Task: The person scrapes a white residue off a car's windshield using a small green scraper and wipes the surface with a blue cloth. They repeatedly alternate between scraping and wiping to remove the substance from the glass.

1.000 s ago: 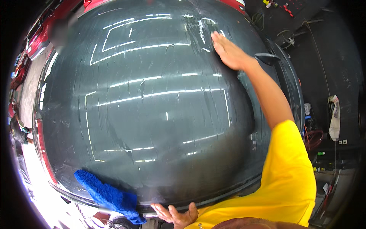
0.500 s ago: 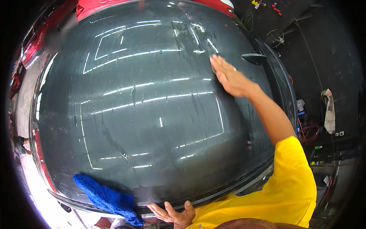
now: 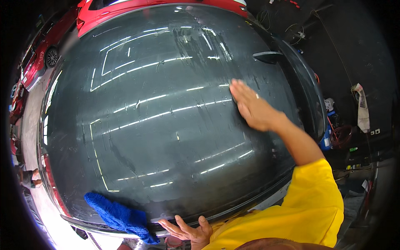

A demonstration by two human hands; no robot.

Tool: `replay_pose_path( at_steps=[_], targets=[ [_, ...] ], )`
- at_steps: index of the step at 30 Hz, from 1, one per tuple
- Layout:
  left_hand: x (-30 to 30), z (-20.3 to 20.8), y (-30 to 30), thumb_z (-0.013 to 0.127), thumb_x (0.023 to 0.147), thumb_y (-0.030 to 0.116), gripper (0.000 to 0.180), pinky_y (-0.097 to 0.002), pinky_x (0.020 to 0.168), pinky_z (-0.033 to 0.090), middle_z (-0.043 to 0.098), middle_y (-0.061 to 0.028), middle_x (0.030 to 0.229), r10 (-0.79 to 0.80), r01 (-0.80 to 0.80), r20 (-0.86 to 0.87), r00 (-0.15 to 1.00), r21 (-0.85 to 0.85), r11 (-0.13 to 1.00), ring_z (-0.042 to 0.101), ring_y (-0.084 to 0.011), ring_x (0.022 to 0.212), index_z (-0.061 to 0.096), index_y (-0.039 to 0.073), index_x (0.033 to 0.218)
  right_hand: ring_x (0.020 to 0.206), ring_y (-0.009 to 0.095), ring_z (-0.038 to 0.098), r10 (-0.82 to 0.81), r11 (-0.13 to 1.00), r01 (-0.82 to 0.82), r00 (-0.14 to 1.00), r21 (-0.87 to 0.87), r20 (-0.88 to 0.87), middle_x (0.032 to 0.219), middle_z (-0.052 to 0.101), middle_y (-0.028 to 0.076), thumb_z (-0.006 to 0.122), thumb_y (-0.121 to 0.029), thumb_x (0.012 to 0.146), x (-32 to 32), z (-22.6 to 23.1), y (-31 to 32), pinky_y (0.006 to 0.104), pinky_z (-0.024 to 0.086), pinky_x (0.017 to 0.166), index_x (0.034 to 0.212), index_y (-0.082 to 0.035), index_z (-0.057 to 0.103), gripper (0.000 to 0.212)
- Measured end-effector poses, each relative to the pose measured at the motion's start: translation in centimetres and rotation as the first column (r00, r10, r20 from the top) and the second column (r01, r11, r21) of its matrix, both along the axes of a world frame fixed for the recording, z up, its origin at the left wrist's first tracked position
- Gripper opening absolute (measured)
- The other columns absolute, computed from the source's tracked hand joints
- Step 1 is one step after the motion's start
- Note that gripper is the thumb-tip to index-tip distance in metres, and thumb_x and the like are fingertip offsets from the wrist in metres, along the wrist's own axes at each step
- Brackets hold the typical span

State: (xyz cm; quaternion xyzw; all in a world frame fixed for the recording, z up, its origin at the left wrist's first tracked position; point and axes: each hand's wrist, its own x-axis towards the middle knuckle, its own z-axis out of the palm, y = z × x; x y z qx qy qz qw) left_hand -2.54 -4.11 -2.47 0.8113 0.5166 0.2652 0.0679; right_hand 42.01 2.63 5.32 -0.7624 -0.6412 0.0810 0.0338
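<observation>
Beneath my hands lies a dark grey car roof (image 3: 166,137), streaked with wet-looking smears and bright ceiling-light reflections. My right hand (image 3: 254,106) rests flat on it, right of the middle, fingers stretched out together and pointing away to the left. Whether anything thin lies under that palm is hidden. At the near edge of the roof, my left hand (image 3: 189,230) has its fingers spread and touches the rim. To its left, a fluffy blue cloth (image 3: 118,214) drapes over the near edge, close to my left fingertips but apart from them.
A dark fin antenna (image 3: 266,57) stands up at the roof's right side. Beyond the far edge is a red car (image 3: 121,14), with another red car (image 3: 37,58) at the far left. A pale cloth strip (image 3: 361,108) and a coiled hose (image 3: 341,135) are at right.
My right hand has slid across the roof toward me. My left hand and the blue cloth stay nearly where they were. The whole view has shifted slightly.
</observation>
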Motion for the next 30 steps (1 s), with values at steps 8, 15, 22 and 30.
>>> replay_pose_path(
  at_steps=[8,15,22,30],
  targets=[
    [2.4,2.4,1.4,0.054,0.096,0.065,0.074,-0.0695,0.117,0.023,0.033,-0.028,0.161,0.118,-0.12,0.101,0.988,0.016,0.993,0.036,-0.0491,0.146,0.05,0.016,0.151,0.156,0.033,0.019,-0.292,0.956,0.292,0.952,0.016,0.092,0.166,0.021,0.023,0.016,-0.035,0.109,17.3,-0.6,17.9,0.0395,0.015,0.128,0.158,0.005,0.024,0.063],
    [2.1,-0.2,1.8,0.055,0.095,0.069,0.076,-0.0683,0.11,0.034,0.037,-0.0294,0.157,0.112,-0.121,0.087,0.99,0.115,0.986,0.038,-0.0499,0.144,0.052,0.015,0.148,0.151,0.037,0.028,-0.146,0.949,0.174,0.982,0.263,-0.12,0.16,0.032,0.028,0.023,-0.029,0.109,10.8,-3.9,8.4,0.0422,0.02,0.126,0.151,0.008,0.037,0.057],
    [1.7,-0.2,0.8,0.058,0.094,0.065,0.075,-0.0716,0.114,0.023,0.038,-0.0292,0.157,0.114,-0.115,0.069,0.991,0.017,0.993,0.035,-0.0502,0.146,0.052,0.013,0.148,0.158,0.033,0.012,-0.12,0.993,0.12,0.992,0.005,-0.036,0.169,0.017,0.019,0.025,-0.027,0.109,4.7,-1.9,0.2,0.0413,0.01,0.128,0.161,-0.001,0.021,0.059],
    [1.5,0.0,2.0,0.054,0.095,0.067,0.081,-0.0737,0.113,0.023,0.029,-0.0298,0.161,0.095,-0.1,0.121,0.988,0.033,0.994,0.031,-0.0514,0.147,0.045,0.011,0.152,0.155,0.035,0.021,-0.372,0.922,0.356,0.923,0.155,0.093,0.166,0.025,0.022,0.019,-0.038,0.108,19.7,-4.3,18.6,0.0404,0.017,0.128,0.157,0.002,0.029,0.064]
  ],
)
